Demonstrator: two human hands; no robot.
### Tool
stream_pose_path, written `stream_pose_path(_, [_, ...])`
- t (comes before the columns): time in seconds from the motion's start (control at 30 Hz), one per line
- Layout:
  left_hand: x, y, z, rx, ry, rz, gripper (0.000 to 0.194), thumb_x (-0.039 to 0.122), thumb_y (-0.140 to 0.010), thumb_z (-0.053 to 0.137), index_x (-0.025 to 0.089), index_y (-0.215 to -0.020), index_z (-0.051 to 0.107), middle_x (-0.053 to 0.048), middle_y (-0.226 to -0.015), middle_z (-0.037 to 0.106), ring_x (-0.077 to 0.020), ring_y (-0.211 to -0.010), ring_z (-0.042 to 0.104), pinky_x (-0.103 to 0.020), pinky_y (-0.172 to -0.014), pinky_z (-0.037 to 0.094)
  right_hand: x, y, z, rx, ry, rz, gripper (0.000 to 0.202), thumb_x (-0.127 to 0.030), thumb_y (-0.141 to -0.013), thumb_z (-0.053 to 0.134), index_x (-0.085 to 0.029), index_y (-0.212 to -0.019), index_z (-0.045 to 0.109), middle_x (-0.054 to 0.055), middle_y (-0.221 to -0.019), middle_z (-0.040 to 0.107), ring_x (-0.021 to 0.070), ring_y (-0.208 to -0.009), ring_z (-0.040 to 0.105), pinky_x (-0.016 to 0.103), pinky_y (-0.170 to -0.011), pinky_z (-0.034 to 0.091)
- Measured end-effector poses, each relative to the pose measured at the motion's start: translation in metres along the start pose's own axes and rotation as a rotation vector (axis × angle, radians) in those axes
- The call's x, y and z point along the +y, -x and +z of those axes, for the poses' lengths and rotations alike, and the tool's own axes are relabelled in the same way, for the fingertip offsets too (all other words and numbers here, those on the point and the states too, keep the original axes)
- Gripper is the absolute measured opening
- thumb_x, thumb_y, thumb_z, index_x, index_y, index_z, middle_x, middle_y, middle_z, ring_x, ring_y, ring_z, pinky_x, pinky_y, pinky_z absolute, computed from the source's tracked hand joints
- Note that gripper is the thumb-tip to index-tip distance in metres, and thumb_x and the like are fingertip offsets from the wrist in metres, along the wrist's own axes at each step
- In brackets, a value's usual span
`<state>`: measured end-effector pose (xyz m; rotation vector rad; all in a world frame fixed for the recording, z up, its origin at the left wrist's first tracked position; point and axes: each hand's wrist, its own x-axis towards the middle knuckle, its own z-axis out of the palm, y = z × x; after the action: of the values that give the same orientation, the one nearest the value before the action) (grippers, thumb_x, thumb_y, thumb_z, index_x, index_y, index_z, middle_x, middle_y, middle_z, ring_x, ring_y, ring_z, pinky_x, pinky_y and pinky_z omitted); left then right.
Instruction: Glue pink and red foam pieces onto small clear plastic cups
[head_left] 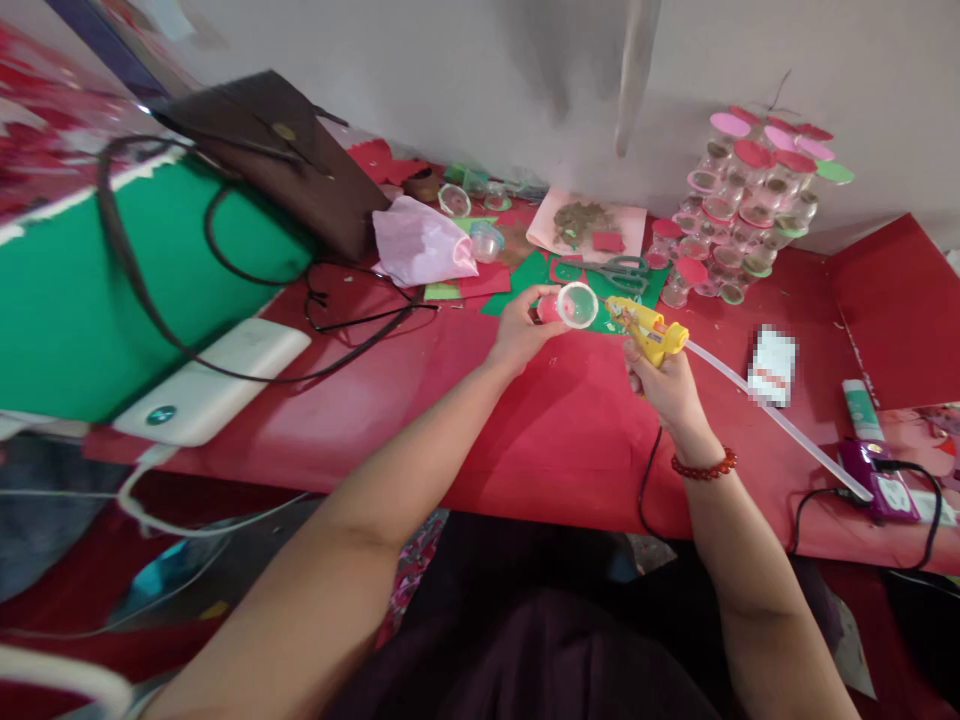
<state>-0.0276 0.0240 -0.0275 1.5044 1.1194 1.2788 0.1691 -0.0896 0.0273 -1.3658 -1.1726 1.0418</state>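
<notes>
My left hand is closed around a small clear plastic cup, tilted so its round rim faces me and to the right. Pinkish red shows through the cup's side. My right hand grips a yellow glue gun by its handle, its nozzle pointing left at the cup's rim. Whether the nozzle touches the rim I cannot tell. A long whitish glue stick sticks out of the gun's back. Beyond both hands, grey-handled scissors lie on green paper.
A stacked structure of clear cups with coloured discs stands at the back right. To the left are a brown bag, a white power bank and trailing cords. A purple power adapter and a glue tube sit at the right.
</notes>
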Motion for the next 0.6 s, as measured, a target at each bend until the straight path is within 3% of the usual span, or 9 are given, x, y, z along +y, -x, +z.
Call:
stream_pose_path(0.23, [0.0012,0.0010,0.0004,0.008,-0.006,0.031,0.047,0.028,-0.061,0.087,0.024,-0.106,0.074,-0.002,-0.112,0.079,-0.0201,-0.096,0.068,-0.032,-0.087,0.054,-0.0007,-0.0005,0.0008,-0.008,0.014,-0.007,0.037,-0.058,-0.085,0.076,-0.022,-0.087,0.065,-0.009,-0.054,0.051,0.0063,-0.043,0.044,0.023,-0.043,0.033])
stream_pose_path(0.6, [0.0018,0.0004,-0.0001,0.014,0.003,0.039,0.045,0.024,-0.063,0.086,0.023,-0.107,0.073,-0.002,-0.110,0.078,-0.0192,-0.092,0.068,-0.031,-0.082,0.056,-0.0008,-0.0003,0.0004,-0.004,0.023,0.007,0.036,-0.055,-0.087,0.076,-0.023,-0.083,0.062,-0.008,-0.054,0.051,0.0062,-0.044,0.044,0.023,-0.042,0.033])
